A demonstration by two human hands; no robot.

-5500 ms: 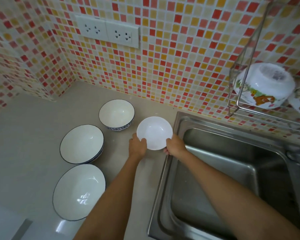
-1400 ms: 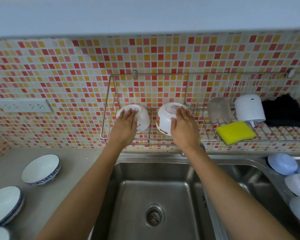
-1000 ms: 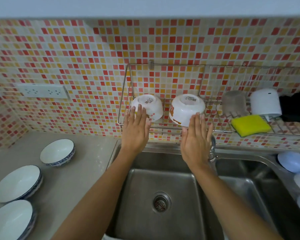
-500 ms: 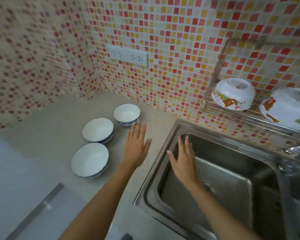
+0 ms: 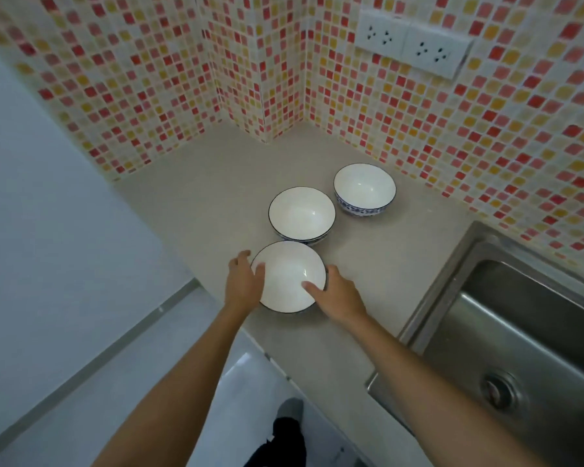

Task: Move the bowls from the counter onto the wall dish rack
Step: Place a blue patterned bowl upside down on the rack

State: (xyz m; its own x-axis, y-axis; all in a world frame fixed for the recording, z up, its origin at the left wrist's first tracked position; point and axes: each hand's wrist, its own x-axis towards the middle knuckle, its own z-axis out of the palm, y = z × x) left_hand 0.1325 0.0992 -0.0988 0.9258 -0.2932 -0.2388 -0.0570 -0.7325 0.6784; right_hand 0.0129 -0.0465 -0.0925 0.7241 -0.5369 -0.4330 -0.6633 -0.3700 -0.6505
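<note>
Three white bowls with dark rims stand on the beige counter [image 5: 368, 264]. The near bowl [image 5: 285, 281] is at the counter's front edge, the middle bowl [image 5: 300, 213] is just behind it, and the far bowl [image 5: 364, 189], with a blue pattern outside, sits near the tiled wall. My left hand [image 5: 245, 281] clasps the near bowl's left rim. My right hand [image 5: 338, 294] holds its right rim, with a finger lying inside the bowl. The bowl rests on the counter. The wall dish rack is out of view.
A steel sink [image 5: 520, 332] lies to the right of the bowls, with its drain [image 5: 496, 392] low in the basin. A double wall socket [image 5: 415, 45] sits on the mosaic tiles. The floor [image 5: 81, 365] drops off to the left of the counter.
My view has swung left and down, away from the rack. Both hands, empty and spread half a second ago, have moved to the near bowl and closed on its two sides.
</note>
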